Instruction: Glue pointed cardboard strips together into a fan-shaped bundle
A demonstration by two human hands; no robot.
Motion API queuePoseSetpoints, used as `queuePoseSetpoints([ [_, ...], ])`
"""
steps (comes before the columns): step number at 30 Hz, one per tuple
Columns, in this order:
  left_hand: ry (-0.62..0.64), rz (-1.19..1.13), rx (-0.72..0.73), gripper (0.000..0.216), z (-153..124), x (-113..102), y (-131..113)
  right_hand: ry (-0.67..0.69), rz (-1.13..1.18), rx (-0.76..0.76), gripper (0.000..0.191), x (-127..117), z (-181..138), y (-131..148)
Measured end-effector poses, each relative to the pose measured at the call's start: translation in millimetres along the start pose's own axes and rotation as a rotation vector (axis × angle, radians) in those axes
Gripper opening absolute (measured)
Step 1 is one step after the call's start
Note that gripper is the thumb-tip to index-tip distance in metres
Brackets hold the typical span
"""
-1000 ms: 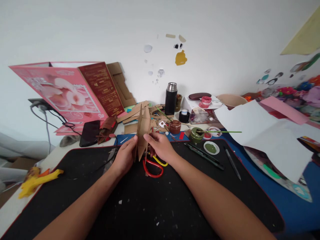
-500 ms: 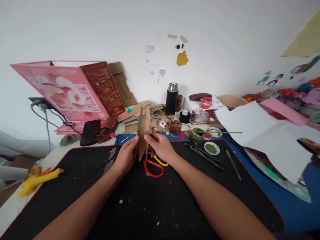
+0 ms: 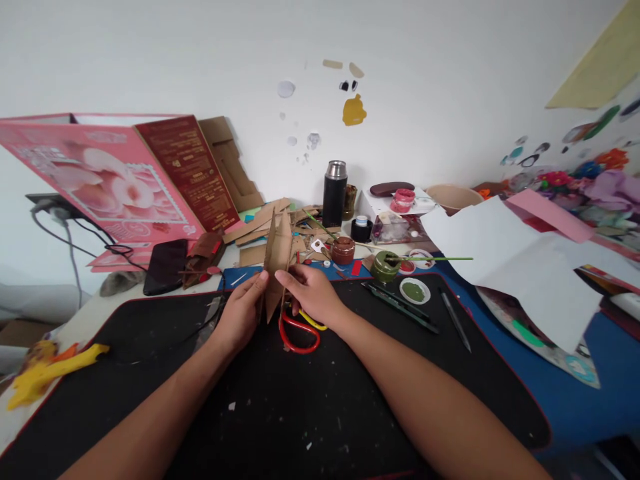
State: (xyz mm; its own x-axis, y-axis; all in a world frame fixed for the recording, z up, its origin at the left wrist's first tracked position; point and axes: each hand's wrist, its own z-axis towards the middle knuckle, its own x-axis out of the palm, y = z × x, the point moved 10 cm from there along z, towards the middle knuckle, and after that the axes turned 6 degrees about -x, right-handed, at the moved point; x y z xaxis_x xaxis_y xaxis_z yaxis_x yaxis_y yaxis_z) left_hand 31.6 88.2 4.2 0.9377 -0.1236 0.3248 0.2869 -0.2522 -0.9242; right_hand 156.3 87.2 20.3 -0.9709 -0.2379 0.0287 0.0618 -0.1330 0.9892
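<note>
A folded piece of brown cardboard (image 3: 278, 257) stands upright between my two hands over the black mat (image 3: 260, 407). My left hand (image 3: 244, 308) grips its left side, thumb along the edge. On the right side, my right hand (image 3: 311, 291) pinches the cardboard between thumb and fingers; some of those fingers are hidden behind it. Scissors with one red and one yellow handle (image 3: 303, 351) lie just below my right hand, their blades hidden by the cardboard and hand.
Cardboard scraps (image 3: 255, 227), a brown paint jar (image 3: 343, 251) and a green paint jar (image 3: 385, 267) lie beyond my hands. A black flask (image 3: 334, 200) stands behind. At left are a phone (image 3: 166, 267) and a pink box (image 3: 115, 180); pens (image 3: 400, 307) lie right.
The whole view has shifted, so most things appear further left. Both hands keep hold of the cardboard, whose pose has barely changed.
</note>
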Motion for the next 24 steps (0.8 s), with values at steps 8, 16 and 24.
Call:
queuePoseSetpoints([
  [8, 0.047, 0.063, -0.007, 0.046, -1.9, 4.4, -2.1, 0.013, 0.003, -0.043, 0.05, 0.9, -0.7, 0.9],
  [16, 0.017, 0.093, 0.017, 0.043, -2.1, -2.9, -0.7, 0.014, -0.033, -0.033, 0.05, 2.3, -1.6, -0.7],
  [24, 0.024, 0.088, 0.021, 0.041, -2.1, -1.1, -2.7, 0.01, -0.041, -0.06, 0.048, 1.8, -2.0, 2.5],
])
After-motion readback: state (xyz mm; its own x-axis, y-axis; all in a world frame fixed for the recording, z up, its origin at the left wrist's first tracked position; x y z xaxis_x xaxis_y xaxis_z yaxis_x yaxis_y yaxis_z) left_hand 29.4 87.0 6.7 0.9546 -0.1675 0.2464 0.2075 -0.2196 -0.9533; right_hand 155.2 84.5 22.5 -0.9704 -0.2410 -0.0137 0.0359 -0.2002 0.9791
